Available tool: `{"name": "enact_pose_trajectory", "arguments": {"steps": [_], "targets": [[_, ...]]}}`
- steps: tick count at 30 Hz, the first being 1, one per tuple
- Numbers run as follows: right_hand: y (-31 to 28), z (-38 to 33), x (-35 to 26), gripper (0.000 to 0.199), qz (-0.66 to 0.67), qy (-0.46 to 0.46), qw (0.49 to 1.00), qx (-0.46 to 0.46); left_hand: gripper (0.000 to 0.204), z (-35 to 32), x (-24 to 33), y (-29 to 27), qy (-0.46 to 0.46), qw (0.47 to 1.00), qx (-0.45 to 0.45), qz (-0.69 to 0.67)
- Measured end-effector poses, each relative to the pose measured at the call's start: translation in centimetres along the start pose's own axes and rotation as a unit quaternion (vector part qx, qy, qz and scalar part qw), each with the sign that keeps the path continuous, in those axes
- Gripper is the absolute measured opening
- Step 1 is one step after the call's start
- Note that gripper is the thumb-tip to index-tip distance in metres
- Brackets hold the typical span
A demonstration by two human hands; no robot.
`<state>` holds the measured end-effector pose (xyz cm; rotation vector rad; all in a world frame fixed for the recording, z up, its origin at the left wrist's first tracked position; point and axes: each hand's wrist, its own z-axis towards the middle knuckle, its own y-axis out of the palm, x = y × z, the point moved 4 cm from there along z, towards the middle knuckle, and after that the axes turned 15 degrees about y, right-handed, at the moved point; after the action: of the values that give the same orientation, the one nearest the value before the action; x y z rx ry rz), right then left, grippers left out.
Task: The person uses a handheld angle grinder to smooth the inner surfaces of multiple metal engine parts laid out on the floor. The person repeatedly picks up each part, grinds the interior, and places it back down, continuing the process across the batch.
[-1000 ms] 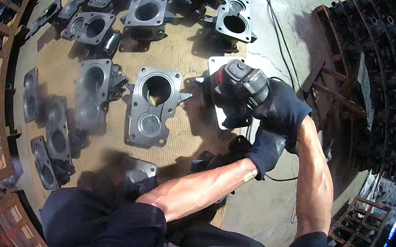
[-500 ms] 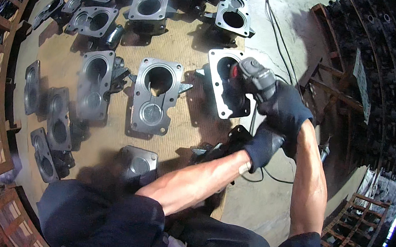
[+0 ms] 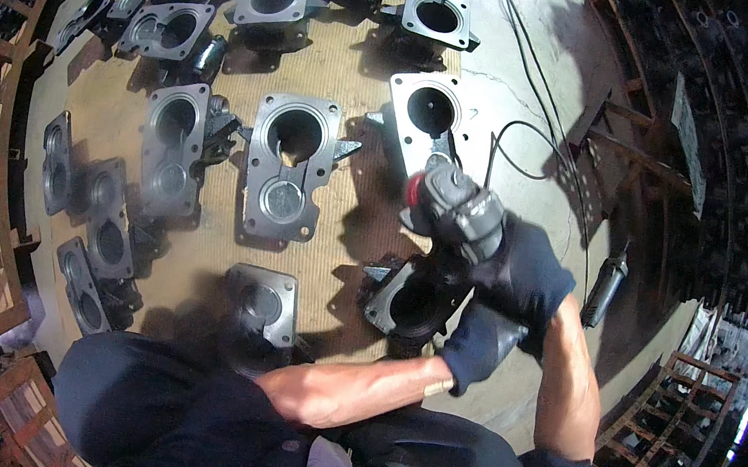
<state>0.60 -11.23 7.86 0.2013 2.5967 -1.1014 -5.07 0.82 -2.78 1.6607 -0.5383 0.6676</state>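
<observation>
Grey metal castings (image 3: 286, 168) lie in rows across a brown board (image 3: 367, 72) on the floor. Right of centre, the gloved left hand (image 3: 479, 344) rests beside a dark casting (image 3: 412, 303); its fingers' state cannot be told. Above it, the gloved right hand (image 3: 525, 272) has fingers wrapped around a handheld grinder (image 3: 453, 208), beside a pale casting (image 3: 434, 114).

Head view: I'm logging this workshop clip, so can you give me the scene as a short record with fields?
setting: wooden board on a concrete floor, metal racks around
right hand: dark glove, grips a grey power tool with a red part
left hand: dark glove, rests at a dark metal casting
tool position: over the pale casting with a round hole
other parts: many grey castings lying flat on the board
cable: runs across the floor
</observation>
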Motion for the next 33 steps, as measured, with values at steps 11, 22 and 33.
{"name": "enact_pose_trajectory", "arguments": {"steps": [11,22,33], "targets": [[0.2,3.3,-2.2,0.052,-0.048,-0.030,0.993,0.101,0.036,4.7,5.2,-4.4,0.039,0.942,-0.104,0.316],[3.2,-2.3,1.6,0.061,0.028,0.008,0.999,0.040,0.039,-3.1,0.7,-1.7,-0.100,0.973,0.078,-0.194],[1.5,1.7,-1.6,0.051,-0.051,-0.030,0.997,0.044,0.050,1.9,6.7,-3.9,-0.095,0.988,-0.031,0.121]]}}
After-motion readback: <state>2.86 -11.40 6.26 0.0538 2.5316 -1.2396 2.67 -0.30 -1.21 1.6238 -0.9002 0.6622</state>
